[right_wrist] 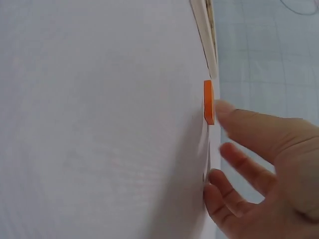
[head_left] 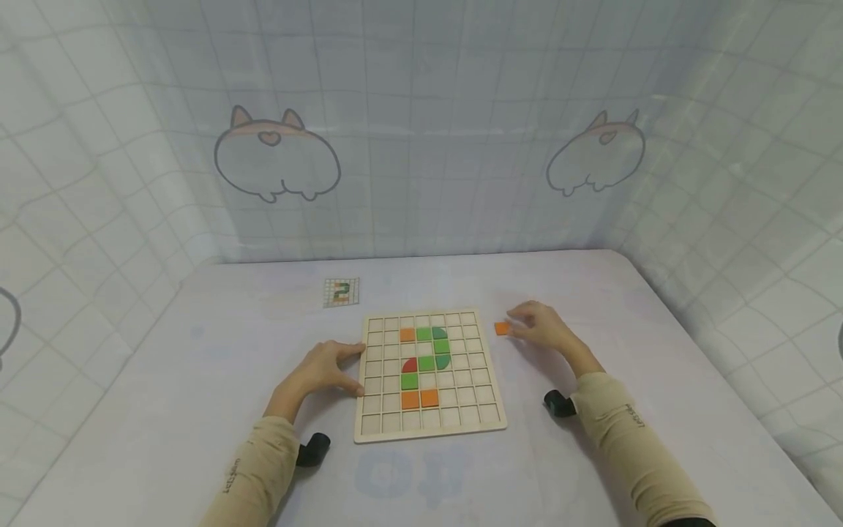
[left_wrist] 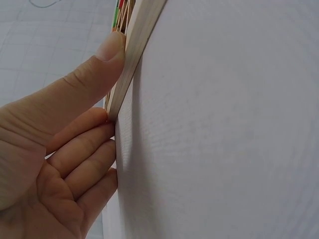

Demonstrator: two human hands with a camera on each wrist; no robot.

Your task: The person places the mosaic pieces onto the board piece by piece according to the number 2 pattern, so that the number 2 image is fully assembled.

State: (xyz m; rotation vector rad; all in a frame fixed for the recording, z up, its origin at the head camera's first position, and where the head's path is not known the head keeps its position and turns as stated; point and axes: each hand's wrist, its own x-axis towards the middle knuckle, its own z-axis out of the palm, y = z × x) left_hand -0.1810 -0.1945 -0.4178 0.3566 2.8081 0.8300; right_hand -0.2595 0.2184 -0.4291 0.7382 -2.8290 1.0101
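A pale wooden grid board lies on the table, its coloured tiles laid out like a figure 2. Orange and green squares, two dark green quarter-rounds and one red quarter-round make up the shape. My left hand touches the board's left edge, thumb and index finger spread apart along it. Just off the board's right side lies a loose orange square tile. At that tile is the thumb tip of my right hand; the other fingers stand apart from it, loosely bent.
Behind the board, to the left, lies a small card printed with a grid and a similar figure. Black devices stick out beneath both sleeves. A cloth with a tile pattern hangs at the table's back edge.
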